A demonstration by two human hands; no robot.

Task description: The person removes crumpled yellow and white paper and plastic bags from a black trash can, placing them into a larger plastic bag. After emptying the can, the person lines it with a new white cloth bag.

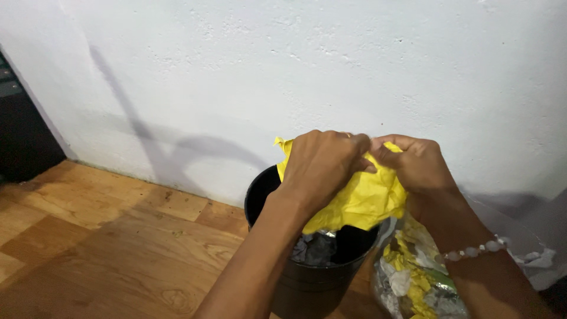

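Yellow paper (363, 198) was crumpled over the black bin (260, 192) | left hand (322, 162) and right hand (413, 162) pinched its top edge | judged light, soft, tearable; crumpled folds offered the firmest hold

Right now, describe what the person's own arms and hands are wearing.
Both forearms are bare, with no sleeves in view. The right wrist carries a bracelet of pale, rounded beads strung in a single row. The left hand shows a thin ring on one finger, too small to tell its colour. The right hand shows no gloves or rings.
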